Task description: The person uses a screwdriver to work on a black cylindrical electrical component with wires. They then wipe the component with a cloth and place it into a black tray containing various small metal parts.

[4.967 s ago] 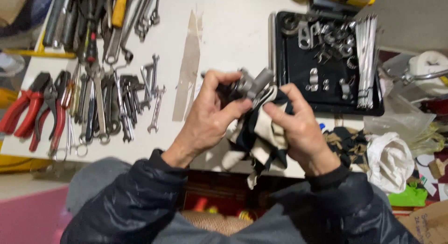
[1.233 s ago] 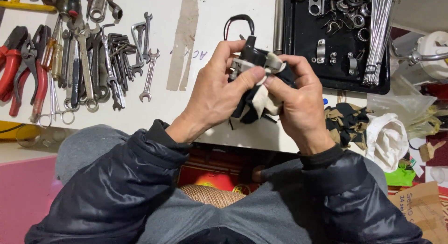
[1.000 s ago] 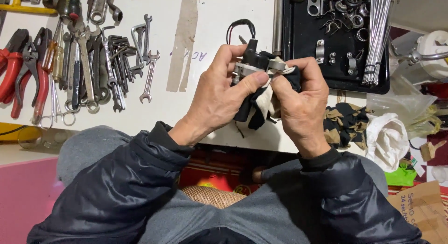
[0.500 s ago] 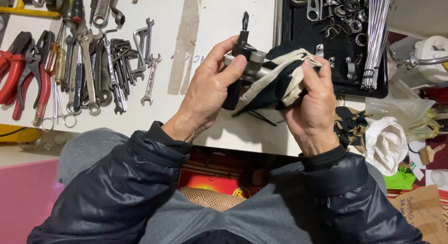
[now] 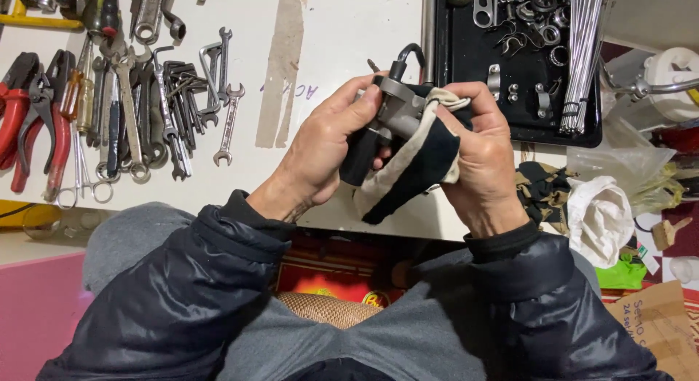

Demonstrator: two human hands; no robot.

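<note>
My left hand (image 5: 324, 151) grips a grey metal part with a black handle (image 5: 389, 111), held above the front edge of a white table (image 5: 342, 31). A short black cable loop rises from the part's top. My right hand (image 5: 484, 159) presses a black and cream cloth (image 5: 415, 166) against the right side of the part, the cloth hanging down below my fingers. Both hands touch each other around the part. Much of the part is hidden by my fingers and the cloth.
Several wrenches (image 5: 182, 89) and red-handled pliers (image 5: 36, 119) lie on the table at the left. A black tray (image 5: 466, 53) with small metal parts and spokes (image 5: 582, 53) sits at the back right. A white rag (image 5: 601, 217) and cardboard lie at the right.
The cloth has shifted from wrapping the top of the part to hanging at its right side. My hands stay together over the table edge, turning the part slightly.
</note>
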